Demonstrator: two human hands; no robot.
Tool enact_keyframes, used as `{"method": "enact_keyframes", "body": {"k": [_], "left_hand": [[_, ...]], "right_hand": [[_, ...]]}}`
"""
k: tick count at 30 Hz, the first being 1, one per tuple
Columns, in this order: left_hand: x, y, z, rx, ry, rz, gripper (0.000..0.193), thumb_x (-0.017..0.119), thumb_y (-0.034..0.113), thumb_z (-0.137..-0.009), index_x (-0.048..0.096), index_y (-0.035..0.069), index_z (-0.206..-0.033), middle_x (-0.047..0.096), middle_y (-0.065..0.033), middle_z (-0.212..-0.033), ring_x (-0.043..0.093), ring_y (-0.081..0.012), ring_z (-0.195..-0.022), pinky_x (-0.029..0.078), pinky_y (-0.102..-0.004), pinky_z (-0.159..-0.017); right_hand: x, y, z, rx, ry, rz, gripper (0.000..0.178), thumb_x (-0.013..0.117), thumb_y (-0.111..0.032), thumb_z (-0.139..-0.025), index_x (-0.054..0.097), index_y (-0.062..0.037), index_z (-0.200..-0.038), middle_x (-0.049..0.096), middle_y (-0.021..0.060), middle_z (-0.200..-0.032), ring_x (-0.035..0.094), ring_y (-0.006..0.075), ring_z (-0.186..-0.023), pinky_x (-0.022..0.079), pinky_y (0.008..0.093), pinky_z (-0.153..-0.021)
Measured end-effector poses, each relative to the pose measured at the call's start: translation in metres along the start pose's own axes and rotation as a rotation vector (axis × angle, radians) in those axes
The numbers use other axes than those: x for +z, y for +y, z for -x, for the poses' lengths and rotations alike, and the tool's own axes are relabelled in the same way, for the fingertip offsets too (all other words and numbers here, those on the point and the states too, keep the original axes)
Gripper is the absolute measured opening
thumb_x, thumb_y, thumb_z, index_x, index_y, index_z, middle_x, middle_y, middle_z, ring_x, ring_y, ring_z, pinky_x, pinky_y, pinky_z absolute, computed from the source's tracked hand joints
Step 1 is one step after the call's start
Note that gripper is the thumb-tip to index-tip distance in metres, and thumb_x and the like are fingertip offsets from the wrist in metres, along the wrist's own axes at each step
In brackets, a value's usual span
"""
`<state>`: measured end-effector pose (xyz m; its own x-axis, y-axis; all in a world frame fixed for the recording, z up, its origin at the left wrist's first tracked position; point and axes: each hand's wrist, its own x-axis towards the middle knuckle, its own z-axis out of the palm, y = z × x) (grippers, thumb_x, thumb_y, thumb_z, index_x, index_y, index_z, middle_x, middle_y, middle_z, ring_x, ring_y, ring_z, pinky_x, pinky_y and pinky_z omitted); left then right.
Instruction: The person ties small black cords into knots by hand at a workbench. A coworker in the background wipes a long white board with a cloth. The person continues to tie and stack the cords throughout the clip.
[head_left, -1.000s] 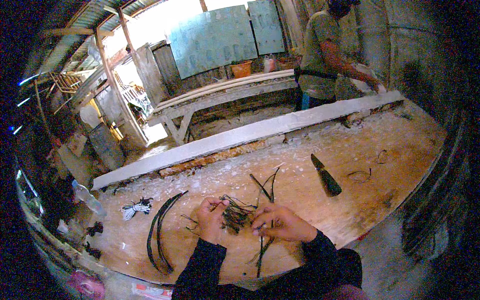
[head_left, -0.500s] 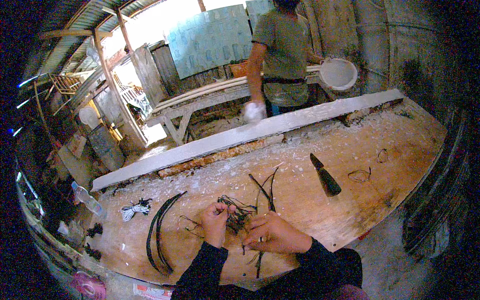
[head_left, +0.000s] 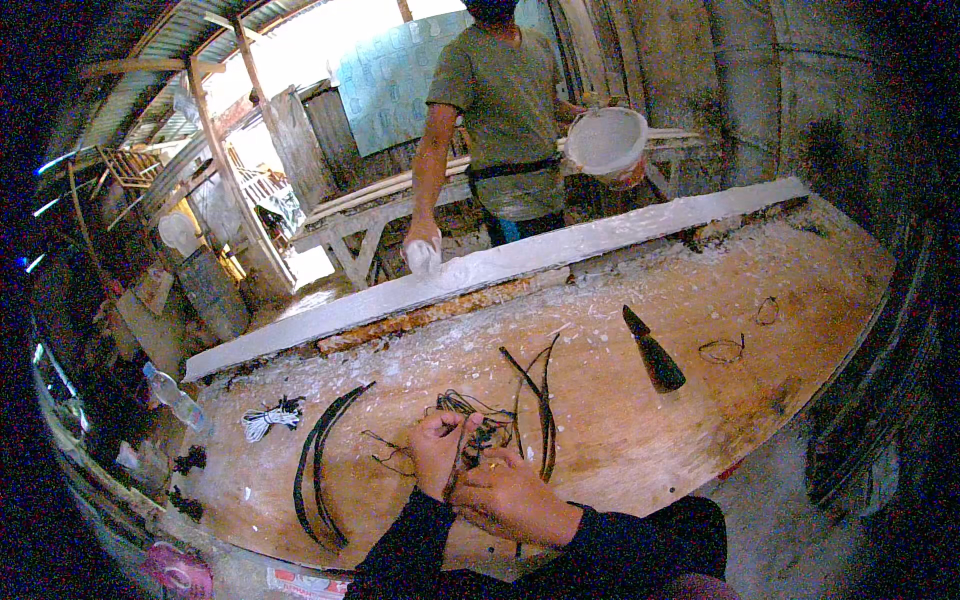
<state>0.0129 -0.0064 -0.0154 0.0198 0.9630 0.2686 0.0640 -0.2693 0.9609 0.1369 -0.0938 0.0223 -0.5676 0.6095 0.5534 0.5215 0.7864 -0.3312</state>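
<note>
My left hand (head_left: pixel 434 452) is closed in a pinch on the upper part of a thin dark strip (head_left: pixel 459 458). The fingers of my right hand (head_left: pixel 508 498) close on the same strip lower down, so it stands slanted between both hands. Just beyond them, partly hidden by my fingers, lies a tangle of black cords (head_left: pixel 490 408). Crossed black strips (head_left: pixel 543 405) lie to the right of the tangle, and a pair of long curved black strips (head_left: pixel 318 460) to the left. Beside my left hand sits a small loose bit of dark wire or cord (head_left: pixel 386 448).
A dark, knife-shaped object (head_left: pixel 656 352) and thin loops (head_left: pixel 722 349) lie rightward on the wooden board (head_left: pixel 620 440). At left are a white cord bundle (head_left: pixel 270 420) and a clear bottle (head_left: pixel 172 396). Across a white-coated plank (head_left: pixel 600 236), another person (head_left: pixel 500 110) holds a bucket (head_left: pixel 608 142).
My right hand has moved left, close to my left hand, and the dark strip now shows between them. The other person has shifted left, sliding a whitened hand along the plank, bucket too.
</note>
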Motion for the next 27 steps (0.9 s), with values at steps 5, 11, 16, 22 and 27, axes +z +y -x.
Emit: {"method": "enact_keyframes", "body": {"k": [5,11,16,22,27], "left_hand": [[0.007,0.008,0.002,0.163,0.027,-0.006,0.012,0.067,0.009,-0.072,0.059,0.001,-0.069,0.059,-0.0017,-0.065,0.053,-0.0066,-0.059,0.043,-0.0194,-0.053],[0.006,0.015,0.007,0.067,-0.014,-0.014,0.010,0.065,0.007,-0.073,0.058,-0.001,-0.072,0.060,-0.0042,-0.068,0.055,-0.0080,-0.062,0.044,-0.0200,-0.055],[0.005,0.002,0.002,0.085,-0.051,0.084,0.010,0.064,0.006,-0.073,0.058,-0.002,-0.074,0.059,-0.0047,-0.070,0.055,-0.0085,-0.063,0.044,-0.0200,-0.055],[0.004,-0.004,0.000,0.161,-0.060,-0.006,0.011,0.064,0.006,-0.073,0.058,-0.003,-0.075,0.059,-0.0047,-0.070,0.054,-0.0082,-0.062,0.044,-0.0201,-0.055],[0.003,-0.002,0.001,0.139,-0.040,-0.030,0.010,0.064,0.005,-0.073,0.059,-0.003,-0.075,0.059,-0.0048,-0.070,0.053,-0.0082,-0.060,0.043,-0.0203,-0.054]], "right_hand": [[0.002,-0.001,0.001,0.017,-0.014,0.018,0.015,0.056,-0.021,-0.074,0.059,-0.0146,-0.087,0.055,-0.0008,-0.083,0.053,0.0161,-0.085,0.033,0.0370,-0.083],[0.000,-0.001,0.001,0.022,0.008,-0.015,0.016,0.058,-0.021,-0.073,0.058,-0.0139,-0.088,0.055,-0.0002,-0.084,0.053,0.0169,-0.084,0.036,0.0348,-0.074],[-0.003,-0.001,0.003,0.134,0.122,-0.293,0.016,0.061,-0.017,-0.072,0.057,-0.0125,-0.086,0.056,0.0019,-0.078,0.055,0.0196,-0.074,0.038,0.0341,-0.066],[-0.005,-0.002,0.002,0.115,0.122,-0.276,0.018,0.063,-0.017,-0.071,0.056,-0.0125,-0.087,0.055,0.0033,-0.075,0.055,0.0220,-0.071,0.039,0.0341,-0.062],[-0.009,-0.002,0.002,0.082,0.170,-0.181,0.017,0.062,-0.016,-0.070,0.056,-0.0119,-0.085,0.054,0.0034,-0.076,0.055,0.0224,-0.074,0.040,0.0341,-0.062]]}}
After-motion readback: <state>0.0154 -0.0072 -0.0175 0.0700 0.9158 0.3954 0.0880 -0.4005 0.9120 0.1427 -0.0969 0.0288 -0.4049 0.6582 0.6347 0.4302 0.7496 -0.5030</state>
